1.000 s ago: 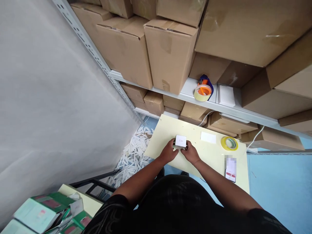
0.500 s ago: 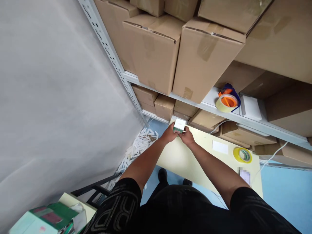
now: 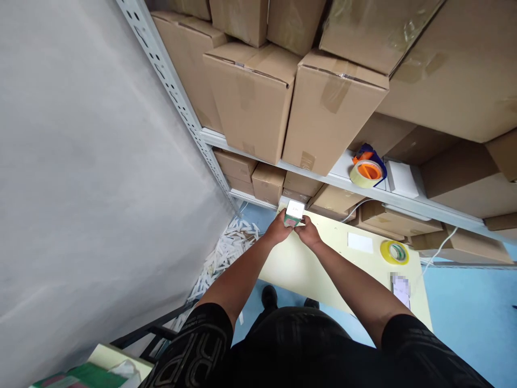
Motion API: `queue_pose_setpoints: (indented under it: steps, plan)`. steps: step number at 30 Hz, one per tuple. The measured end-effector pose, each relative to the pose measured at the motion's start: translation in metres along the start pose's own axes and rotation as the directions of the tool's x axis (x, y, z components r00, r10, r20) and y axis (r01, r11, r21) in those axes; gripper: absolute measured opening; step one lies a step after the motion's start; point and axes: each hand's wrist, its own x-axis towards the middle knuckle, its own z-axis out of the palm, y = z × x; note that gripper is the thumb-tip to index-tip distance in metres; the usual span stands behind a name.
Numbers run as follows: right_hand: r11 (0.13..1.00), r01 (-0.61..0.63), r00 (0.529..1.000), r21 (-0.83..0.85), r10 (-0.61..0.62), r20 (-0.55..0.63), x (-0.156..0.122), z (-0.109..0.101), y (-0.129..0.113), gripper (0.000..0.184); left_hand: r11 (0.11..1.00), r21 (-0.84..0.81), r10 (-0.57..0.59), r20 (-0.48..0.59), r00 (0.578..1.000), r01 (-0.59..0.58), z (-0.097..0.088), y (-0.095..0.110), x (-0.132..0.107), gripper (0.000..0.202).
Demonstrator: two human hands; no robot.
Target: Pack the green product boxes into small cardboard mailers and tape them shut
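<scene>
A small box (image 3: 293,213) with a white top and green sides is held up between both hands over the far left corner of the pale yellow table (image 3: 299,267). My left hand (image 3: 278,228) grips its left side. Fingers of my right hand (image 3: 307,231) pinch it from the right. Both arms are stretched forward.
A white card (image 3: 361,242), a yellow tape roll (image 3: 394,252) and a phone (image 3: 400,289) lie on the table's right part. A metal shelf (image 3: 404,200) with cardboard boxes (image 3: 329,108) and a tape dispenser (image 3: 367,170) rises behind. White scraps (image 3: 226,250) litter the floor left.
Both hands carried the small box from the table's middle out to its far left corner and turned it, so its green side shows. The view tilted upward.
</scene>
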Motion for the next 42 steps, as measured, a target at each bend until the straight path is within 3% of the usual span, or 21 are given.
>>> queue_pose_setpoints:
  steps: [7,13,19,22,25,27,30,33,36,38,40,42]
  plan:
    - [1.0,-0.003,1.0,0.003,0.003,-0.025,-0.026,-0.006,0.022,0.053,0.99,0.042,-0.132,-0.032,0.991,0.134,0.001,-0.008,-0.023,0.079]
    - [1.0,-0.008,0.998,0.019,0.009,-0.06,-0.075,-0.024,0.056,0.039,0.965,0.039,-0.255,-0.115,0.96,0.261,0.011,-0.028,-0.08,0.062]
    - [1.0,0.015,0.996,0.021,-0.013,-0.089,-0.119,-0.056,0.092,0.026,0.951,0.111,-0.285,-0.054,0.957,0.29,0.031,-0.014,-0.135,0.042]
    - [0.999,0.045,0.996,0.023,-0.043,-0.078,-0.133,-0.074,0.109,0.021,0.944,0.148,-0.298,-0.007,0.955,0.296,0.05,0.003,-0.153,0.034]
    - [0.998,0.058,0.997,0.022,-0.057,-0.049,-0.144,-0.092,0.13,0.016,0.947,0.176,-0.282,0.063,0.957,0.267,0.068,0.033,-0.153,0.029]
    - [0.998,0.05,0.999,0.027,-0.049,-0.021,-0.152,-0.105,0.144,0.013,0.961,0.209,-0.201,0.081,0.976,0.181,0.074,0.066,-0.138,0.031]
    - [0.997,0.07,0.997,0.023,-0.071,0.029,-0.157,-0.134,0.149,0.01,0.96,0.275,0.036,0.065,0.997,-0.053,0.076,0.133,-0.092,0.036]
    - [0.984,0.175,0.983,-0.024,-0.176,-0.044,-0.136,-0.186,0.113,0.016,0.948,0.282,0.163,-0.021,0.986,-0.151,0.078,0.197,-0.041,0.031]
    - [0.942,0.286,0.915,-0.175,-0.323,-0.241,-0.086,-0.251,0.035,0.02,0.963,0.23,0.157,-0.056,0.986,-0.141,0.092,0.221,-0.024,0.028]
    - [0.92,0.28,0.87,-0.273,-0.363,-0.333,-0.044,-0.288,-0.025,0.028,0.962,0.248,0.115,0.013,0.993,-0.115,0.105,0.209,-0.041,0.028]
    - [0.928,0.206,0.881,-0.311,-0.314,-0.354,-0.001,-0.313,-0.075,0.042,0.944,0.321,0.015,0.181,0.983,-0.073,0.115,0.18,-0.075,0.029]
    - [0.939,0.151,0.907,-0.308,-0.255,-0.334,0.038,-0.326,-0.109,0.05,0.916,0.398,-0.094,0.328,0.94,-0.047,0.115,0.145,-0.119,0.031]
